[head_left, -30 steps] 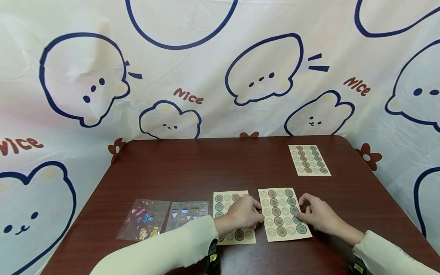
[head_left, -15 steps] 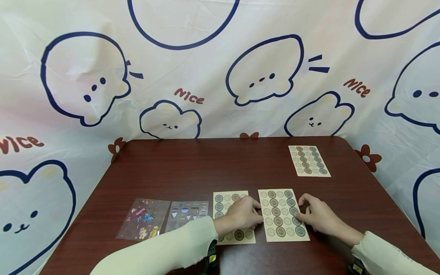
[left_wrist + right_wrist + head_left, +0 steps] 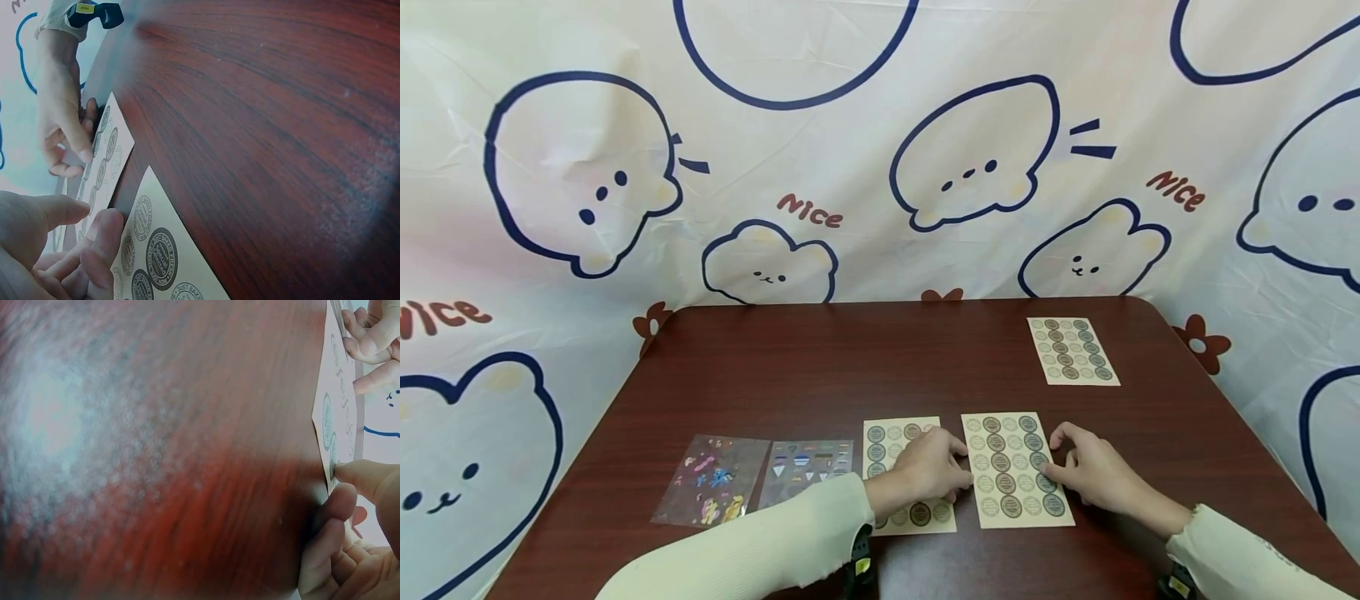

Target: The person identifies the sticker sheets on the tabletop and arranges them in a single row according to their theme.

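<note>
One sticker sheet (image 3: 1017, 475) lay lengthwise outward: right hand (image 3: 1096, 472) pinched its right edge; left hand (image 3: 928, 467) neared its left, fingers narrow, grip unclear

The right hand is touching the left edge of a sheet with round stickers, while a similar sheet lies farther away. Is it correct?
Only the edge is wrong: the right hand touches the right edge of the sheet with round stickers, as the head view shows. The similar sheet does lie farther away.

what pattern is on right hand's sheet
The sheet has columns of pale, brown and grey circles, best in head view.
</note>
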`<state>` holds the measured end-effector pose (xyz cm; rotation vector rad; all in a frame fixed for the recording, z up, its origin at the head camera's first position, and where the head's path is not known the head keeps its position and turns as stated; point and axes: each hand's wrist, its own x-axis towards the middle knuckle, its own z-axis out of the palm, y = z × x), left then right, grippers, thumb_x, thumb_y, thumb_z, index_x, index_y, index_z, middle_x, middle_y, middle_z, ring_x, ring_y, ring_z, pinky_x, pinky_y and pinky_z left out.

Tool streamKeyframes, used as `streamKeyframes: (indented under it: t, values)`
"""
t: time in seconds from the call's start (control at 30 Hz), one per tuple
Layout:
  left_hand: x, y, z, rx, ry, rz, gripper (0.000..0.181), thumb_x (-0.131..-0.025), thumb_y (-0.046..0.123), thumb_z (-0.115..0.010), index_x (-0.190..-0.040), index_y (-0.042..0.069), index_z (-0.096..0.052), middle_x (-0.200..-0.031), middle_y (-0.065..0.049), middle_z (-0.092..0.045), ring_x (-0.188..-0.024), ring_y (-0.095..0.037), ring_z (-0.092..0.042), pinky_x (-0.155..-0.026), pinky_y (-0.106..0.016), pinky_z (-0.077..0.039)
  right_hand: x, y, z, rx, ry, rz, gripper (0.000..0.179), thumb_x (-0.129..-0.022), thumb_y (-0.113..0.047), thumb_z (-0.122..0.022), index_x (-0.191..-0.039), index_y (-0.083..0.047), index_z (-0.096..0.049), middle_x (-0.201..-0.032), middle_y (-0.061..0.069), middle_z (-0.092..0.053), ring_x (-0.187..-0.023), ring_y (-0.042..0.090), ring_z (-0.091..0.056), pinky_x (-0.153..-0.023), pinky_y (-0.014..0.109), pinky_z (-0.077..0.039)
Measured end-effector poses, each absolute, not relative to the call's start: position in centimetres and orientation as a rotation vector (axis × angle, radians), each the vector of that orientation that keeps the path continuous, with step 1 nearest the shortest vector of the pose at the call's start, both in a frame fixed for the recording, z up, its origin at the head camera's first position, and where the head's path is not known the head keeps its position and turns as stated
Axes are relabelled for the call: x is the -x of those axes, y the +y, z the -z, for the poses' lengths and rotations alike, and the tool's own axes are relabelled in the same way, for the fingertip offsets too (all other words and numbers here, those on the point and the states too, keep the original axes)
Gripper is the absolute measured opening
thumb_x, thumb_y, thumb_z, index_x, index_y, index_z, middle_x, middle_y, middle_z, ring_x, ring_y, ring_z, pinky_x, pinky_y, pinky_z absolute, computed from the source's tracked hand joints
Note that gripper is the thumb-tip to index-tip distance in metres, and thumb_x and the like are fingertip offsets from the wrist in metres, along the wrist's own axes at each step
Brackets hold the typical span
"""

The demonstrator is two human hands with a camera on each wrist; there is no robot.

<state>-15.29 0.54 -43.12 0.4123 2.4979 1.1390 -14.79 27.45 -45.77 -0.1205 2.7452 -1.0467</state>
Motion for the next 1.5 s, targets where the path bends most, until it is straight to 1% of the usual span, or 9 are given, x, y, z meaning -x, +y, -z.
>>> streamKeyframes:
  t: [0.23,0.4,0.6,0.7,0.87,1.07,1.33,1.5]
  values:
    - [15.3,0.6,43.0,-0.369,2.467,-1.189,0.039,-0.085,0.007,-0.074,-0.123,-0.001,-0.069,-0.063,-0.001,-0.072,-0.046,-0.014,-0.065,-0.053,-0.023,-0.049,14.7,27.4,45.8,0.116,2.746,1.067,0.033,-0.086,-0.018,-0.079,-0.103,-0.007,-0.052,-0.050,-0.002,-0.047,-0.037,0.014,-0.049,-0.039,0.030,-0.042]
    - [15.3,0.6,43.2,-0.347,2.433,-1.242,0.033,-0.087,0.007,-0.071,-0.120,0.001,-0.069,-0.066,0.000,-0.072,-0.046,-0.014,-0.065,-0.050,-0.024,-0.050,14.8,27.5,45.9,0.106,2.724,1.102,0.033,-0.086,-0.017,-0.078,-0.104,-0.006,-0.053,-0.051,-0.002,-0.049,-0.036,0.013,-0.048,-0.038,0.028,-0.041]
    - [15.3,0.7,43.3,-0.332,2.427,-1.282,0.015,-0.092,0.012,-0.063,-0.106,0.008,-0.070,-0.068,0.000,-0.071,-0.046,-0.012,-0.062,-0.050,-0.026,-0.049,15.0,27.8,46.0,0.103,2.676,1.149,0.031,-0.088,-0.018,-0.076,-0.105,-0.004,-0.053,-0.055,0.001,-0.053,-0.037,0.013,-0.049,-0.038,0.029,-0.042]
    - [15.2,0.7,43.2,-0.329,2.434,-1.289,0.009,-0.093,0.013,-0.062,-0.098,0.012,-0.069,-0.068,0.000,-0.070,-0.046,-0.012,-0.061,-0.050,-0.026,-0.048,15.0,27.9,46.0,0.102,2.670,1.160,0.029,-0.090,-0.018,-0.074,-0.106,-0.004,-0.054,-0.056,0.001,-0.054,-0.037,0.014,-0.050,-0.038,0.030,-0.043]
    - [15.2,0.9,43.2,-0.318,2.450,-1.290,0.008,-0.094,0.015,-0.061,-0.093,0.015,-0.069,-0.066,0.002,-0.070,-0.046,-0.012,-0.062,-0.050,-0.027,-0.047,14.9,28.1,46.0,0.091,2.639,1.193,0.028,-0.093,-0.021,-0.072,-0.106,-0.002,-0.056,-0.057,0.003,-0.055,-0.038,0.015,-0.052,-0.038,0.031,-0.044]
    - [15.4,0.9,43.3,-0.331,2.451,-1.307,0.009,-0.095,0.015,-0.060,-0.090,0.015,-0.068,-0.066,0.002,-0.070,-0.047,-0.013,-0.063,-0.046,-0.026,-0.044,14.8,28.5,46.0,0.137,2.597,1.223,0.030,-0.096,-0.026,-0.069,-0.106,-0.001,-0.056,-0.060,0.002,-0.056,-0.039,0.014,-0.051,-0.038,0.031,-0.044]
    - [15.8,1.1,42.9,-0.345,2.421,-1.357,0.009,-0.096,0.016,-0.061,-0.092,0.014,-0.068,-0.070,-0.003,-0.073,-0.054,-0.019,-0.068,-0.046,-0.024,-0.045,15.1,28.6,46.0,0.139,2.645,1.248,0.017,-0.098,-0.017,-0.064,-0.103,-0.002,-0.060,-0.061,0.003,-0.058,-0.042,0.015,-0.052,-0.040,0.030,-0.044]
    - [15.9,1.3,42.5,-0.354,2.441,-1.345,0.009,-0.097,0.018,-0.062,-0.093,0.015,-0.069,-0.071,-0.002,-0.073,-0.054,-0.019,-0.068,-0.050,-0.024,-0.045,15.2,28.5,45.7,0.156,2.671,1.295,0.016,-0.100,-0.018,-0.062,-0.101,-0.002,-0.062,-0.061,0.003,-0.059,-0.043,0.013,-0.052,-0.041,0.029,-0.043]
